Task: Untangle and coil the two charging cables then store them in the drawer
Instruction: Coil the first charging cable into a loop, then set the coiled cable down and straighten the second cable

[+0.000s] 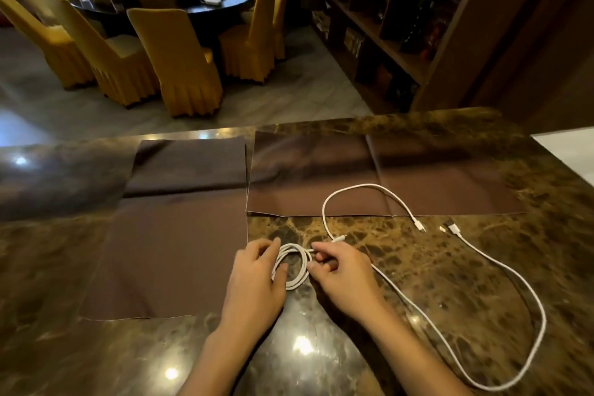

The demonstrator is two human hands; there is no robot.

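White coiled cable point(294, 267) on the marble counter point(401, 267) is pinched by both hands' fingers point(276, 270).

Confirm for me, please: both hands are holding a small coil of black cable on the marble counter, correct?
Not quite: in the head view the coil is white, not black. The left hand and right hand do hold it on the marble counter.

Dim warm light, glare spots, warped edges

Coiled cable point(294, 267) mid-counter point(401, 267) betw. both hands; loose cable point(501, 270) loops twd right edge; 2 cloths point(167, 251) at left & far side.
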